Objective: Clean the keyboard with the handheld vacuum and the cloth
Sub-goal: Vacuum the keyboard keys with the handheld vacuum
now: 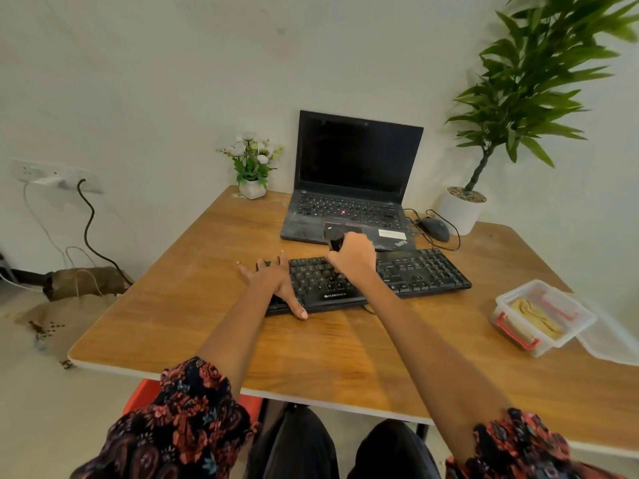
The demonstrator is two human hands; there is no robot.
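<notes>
Wood-grain desk [207, 323], near to far: left hand [276, 281] splayed flat, pinning the left end of the black plastic keyboard [425, 271]. Right hand [356, 257] wraps the black handheld vacuum [334, 242] above mid keys. Vacuum pass underway, I'd say. Next: steady sweep rightward. Tan folded cloth [534, 314] sits in clear tub [584, 319], well right, untouched.

Views: 1, head-worn, wide-angle.
Position: above the near edge of the wooden table [214, 326], over the person's lap.
Facing: forward and down, toward the wall behind the table.
Nearness: forearms and sleeves fill the lower frame; keyboard [408, 274] at mid-frame; laptop [356, 181] beyond it.
Edges: straight lines bow near the borders.
Shared area: none, only 1 view.
</notes>
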